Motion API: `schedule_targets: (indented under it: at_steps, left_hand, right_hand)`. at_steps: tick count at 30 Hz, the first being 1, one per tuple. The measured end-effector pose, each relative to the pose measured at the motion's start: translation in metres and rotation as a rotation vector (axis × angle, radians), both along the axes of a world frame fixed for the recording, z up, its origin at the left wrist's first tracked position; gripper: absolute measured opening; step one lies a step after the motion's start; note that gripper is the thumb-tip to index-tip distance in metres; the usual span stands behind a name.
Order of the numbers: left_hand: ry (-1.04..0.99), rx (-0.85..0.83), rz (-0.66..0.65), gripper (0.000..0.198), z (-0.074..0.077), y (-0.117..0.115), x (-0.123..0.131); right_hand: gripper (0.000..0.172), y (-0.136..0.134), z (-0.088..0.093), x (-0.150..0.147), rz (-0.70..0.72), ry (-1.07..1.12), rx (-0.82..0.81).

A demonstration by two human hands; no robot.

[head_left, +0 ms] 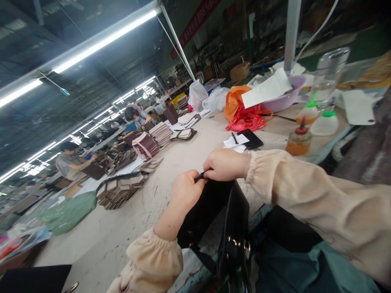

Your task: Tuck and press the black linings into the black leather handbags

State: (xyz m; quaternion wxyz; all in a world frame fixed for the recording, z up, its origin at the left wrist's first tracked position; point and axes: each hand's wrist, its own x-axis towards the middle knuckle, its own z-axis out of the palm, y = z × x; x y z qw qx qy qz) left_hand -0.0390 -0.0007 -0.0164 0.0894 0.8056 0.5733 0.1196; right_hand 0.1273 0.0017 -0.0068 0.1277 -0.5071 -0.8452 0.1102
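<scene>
A black handbag [236, 215] with gold-coloured metal fittings hangs at the table's near edge, below my two hands. My left hand [187, 189] is closed on a black edge of the bag, thumb and fingers pinched together. Right beside it, my right hand [224, 165] grips the same edge, knuckles up. A short black piece of that edge shows between the two hands. The fingertips of both hands are partly hidden. Loose beige sleeves cover both forearms.
The table [137, 228] carries stacked brown pieces [122, 191], a green plastic bag [70, 211], a black phone [252, 139], a red plastic bag [246, 118], a purple basin [290, 95] and a bottle of orange liquid [298, 140]. Two people work farther back on the left.
</scene>
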Motion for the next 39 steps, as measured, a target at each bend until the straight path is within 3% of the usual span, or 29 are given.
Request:
schedule_targets:
  at_steps: [6, 11, 19, 24, 39]
  left_hand:
    - [0.005, -0.027, -0.027, 0.022, 0.001, -0.002, 0.0]
    - [-0.127, -0.133, -0.126, 0.026, 0.002, -0.005, -0.005]
    - [-0.029, 0.019, -0.061, 0.03, 0.002, -0.008, 0.0]
    - [-0.065, -0.012, -0.06, 0.03, 0.001, -0.008, -0.001]
    - [-0.112, -0.019, -0.048, 0.029, -0.006, -0.005, -0.004]
  right_hand:
    - [0.025, 0.0, 0.001, 0.0, 0.003, -0.01, -0.008]
    - [0.025, -0.004, -0.002, 0.0, -0.006, -0.017, 0.019]
    - [0.027, -0.006, -0.005, 0.001, -0.006, -0.023, 0.1]
    - [0.027, -0.003, -0.008, 0.007, 0.095, 0.07, -0.016]
    - [0.027, -0.003, -0.007, 0.005, 0.026, 0.033, 0.052]
